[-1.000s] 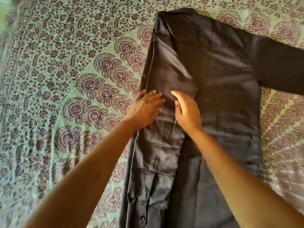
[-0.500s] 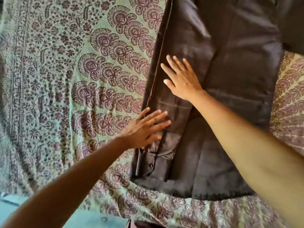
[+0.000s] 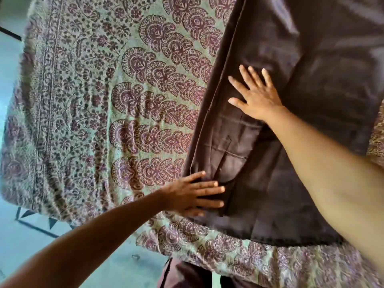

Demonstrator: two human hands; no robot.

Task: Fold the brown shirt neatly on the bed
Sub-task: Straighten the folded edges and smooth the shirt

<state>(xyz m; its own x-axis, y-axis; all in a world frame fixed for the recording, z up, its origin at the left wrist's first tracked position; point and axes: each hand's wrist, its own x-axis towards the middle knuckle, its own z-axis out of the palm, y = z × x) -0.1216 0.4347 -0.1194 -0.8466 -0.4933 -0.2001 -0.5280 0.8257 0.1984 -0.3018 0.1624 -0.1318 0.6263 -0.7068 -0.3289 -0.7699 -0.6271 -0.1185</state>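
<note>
Both hands lie flat and open, fingers spread, palms pressed down on cloth with nothing gripped between them. Under them a bed covered in a pale green cotton spread printed with maroon paisley fans (image 3: 128, 113) fills most of the view, and a long dark brown shirt of smooth woven fabric (image 3: 307, 84) lies spread on it, its left side folded inward to make a straight edge. The shirt's hem sits near the bed's near edge, while its upper part runs out of view at the top. A folded-in sleeve (image 3: 226, 150) rests along the shirt's left edge. The right hand (image 3: 257, 96) presses on the shirt beside that fold, about midway up the visible part. The left hand (image 3: 193, 194) presses the shirt's lower left corner close to the hem, its wrist over the bedspread. A light blue-green floor (image 3: 31, 244) shows beyond the bed's near left corner
</note>
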